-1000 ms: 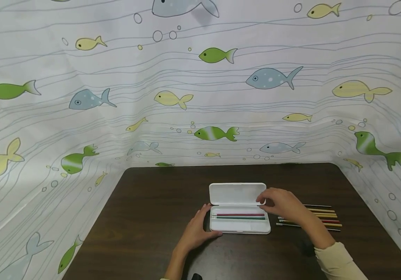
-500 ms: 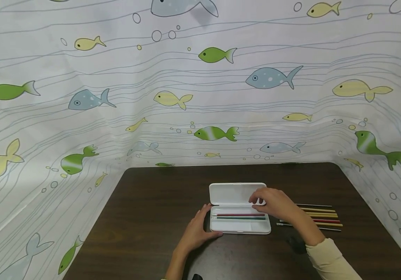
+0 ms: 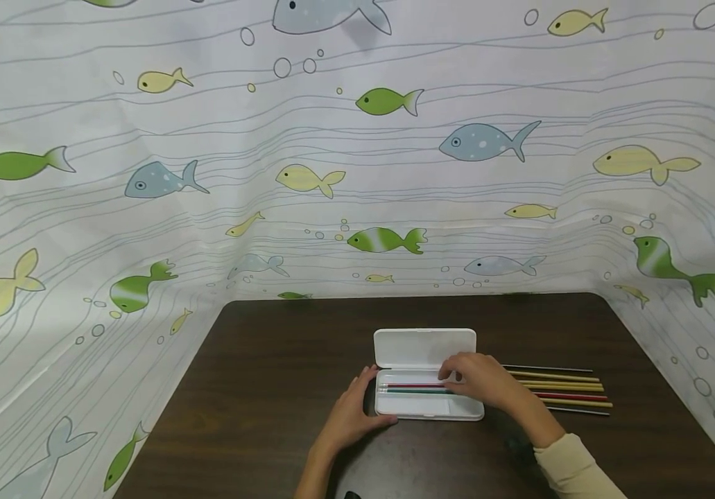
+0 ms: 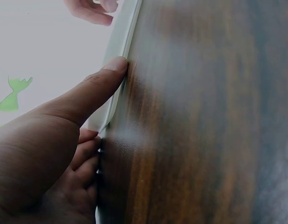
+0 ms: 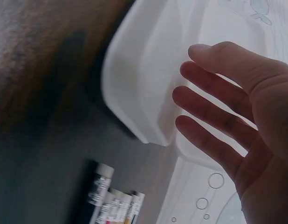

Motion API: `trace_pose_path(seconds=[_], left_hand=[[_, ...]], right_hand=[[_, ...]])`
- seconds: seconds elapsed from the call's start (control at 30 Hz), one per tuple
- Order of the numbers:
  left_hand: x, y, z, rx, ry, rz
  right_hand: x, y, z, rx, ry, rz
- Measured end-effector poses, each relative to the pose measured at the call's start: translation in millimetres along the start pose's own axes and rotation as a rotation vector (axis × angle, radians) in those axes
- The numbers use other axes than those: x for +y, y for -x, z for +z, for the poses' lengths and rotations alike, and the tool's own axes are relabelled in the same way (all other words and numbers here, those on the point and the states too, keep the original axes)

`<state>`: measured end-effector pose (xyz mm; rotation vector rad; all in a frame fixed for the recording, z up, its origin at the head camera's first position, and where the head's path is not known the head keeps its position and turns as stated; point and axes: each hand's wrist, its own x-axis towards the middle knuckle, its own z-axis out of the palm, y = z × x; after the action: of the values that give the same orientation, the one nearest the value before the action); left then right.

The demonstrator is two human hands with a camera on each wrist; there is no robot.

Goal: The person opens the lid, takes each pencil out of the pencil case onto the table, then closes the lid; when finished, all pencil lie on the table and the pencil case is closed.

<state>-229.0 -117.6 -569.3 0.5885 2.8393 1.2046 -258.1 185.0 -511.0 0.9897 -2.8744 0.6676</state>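
Observation:
A white plastic pencil case (image 3: pixel 416 407) lies on the table with its lid (image 3: pixel 422 348) raised at the back. Inside are a red pencil (image 3: pixel 408 385) and a green pencil (image 3: pixel 412 391), side by side. My left hand (image 3: pixel 346 414) holds the case's left end; in the left wrist view the thumb (image 4: pixel 95 91) presses its front edge while the other fingers lie round the corner. Over the case's right half hovers my right hand (image 3: pixel 483 380), covering the pencils' right ends. In the right wrist view its fingers (image 5: pixel 214 109) are extended, with nothing visible between them.
To the right of the case, several loose pencils (image 3: pixel 572 387) lie roughly parallel on the dark wooden table (image 3: pixel 257 388). Their near ends (image 5: pixel 117 205) show in the right wrist view. A fish-patterned white sheet (image 3: pixel 307 125) hangs behind and along the sides.
My right hand has moved left and down, from beside the raised lid to over the case's tray. My left hand keeps its place on the case. Both pencils inside stay where they were.

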Motion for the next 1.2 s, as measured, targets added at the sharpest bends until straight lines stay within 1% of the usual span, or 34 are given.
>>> trace_pose_path(seconds=[0.23, 0.43, 0.57, 0.97, 1.2], left_hand=[[-1.2, 0.3, 0.7, 0.001, 0.004, 0.0], [-0.5, 0.0, 0.4, 0.007, 0.002, 0.009], [-0.6, 0.0, 0.8, 0.005, 0.0, 0.007], [0.6, 0.1, 0.3, 0.013, 0.003, 0.013], [1.4, 0.5, 0.6, 0.004, 0.006, -0.011]], right_hand=[[5, 0.1, 11, -0.008, 0.028, 0.012], [6, 0.0, 14, 0.015, 0.039, -0.01], [5, 0.2, 14, 0.013, 0.054, -0.015], [1, -0.9, 12, -0.031, 0.023, -0.006], [2, -1.9, 11, -0.039, 0.007, -0.011]])
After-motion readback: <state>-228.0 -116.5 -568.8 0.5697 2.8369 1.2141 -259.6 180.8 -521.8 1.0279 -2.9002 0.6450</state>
